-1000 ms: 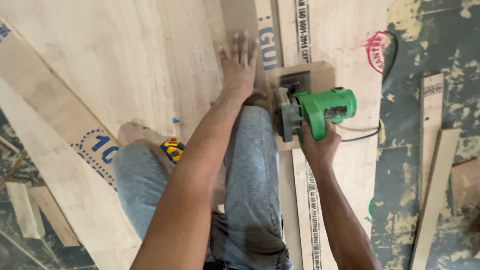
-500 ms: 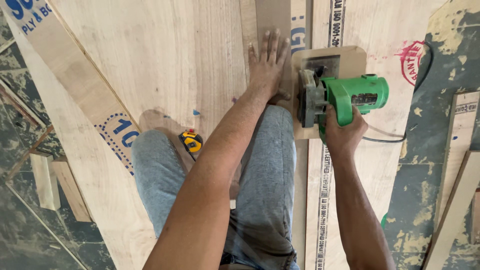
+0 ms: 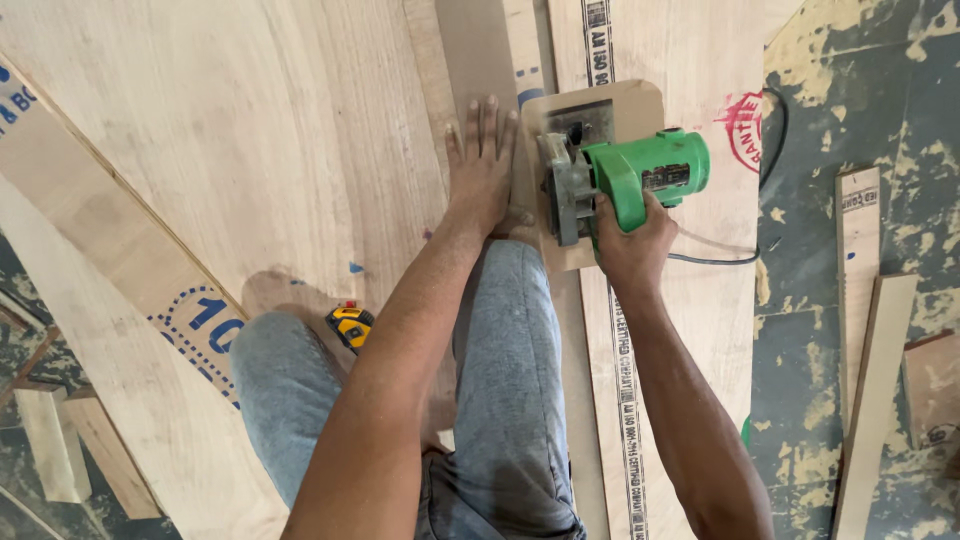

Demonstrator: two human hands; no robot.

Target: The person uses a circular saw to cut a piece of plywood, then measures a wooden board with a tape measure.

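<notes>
Both hands and the saw now sit a little lower in the view than half a second ago, and more of the plywood ahead of the saw is visible; the pose of the hands is unchanged.

The right hand (image 3: 630,245) has a closed grip around the rear of the green circular saw (image 3: 625,178). The saw stands on its pale, flat wooden base plate (image 3: 590,100), which lies on the large plywood sheet (image 3: 250,140). A dark cable (image 3: 715,258) leaves the saw near the right hand and runs over the sheet toward the floor on the right.

The left hand (image 3: 482,160) holds nothing. It lies flat with the fingers spread, pressed on the plywood sheet just beside the left edge of the base plate.

The person kneels on the sheet in blue jeans. A yellow and black tape measure (image 3: 350,325) lies on the sheet between the knees, well apart from both hands.

On the right, narrow wooden strips (image 3: 872,390) lie on the worn green floor (image 3: 860,90). On the left, small wooden offcuts (image 3: 55,440) lie on the floor beside the sheet's edge. No containers are visible.
</notes>
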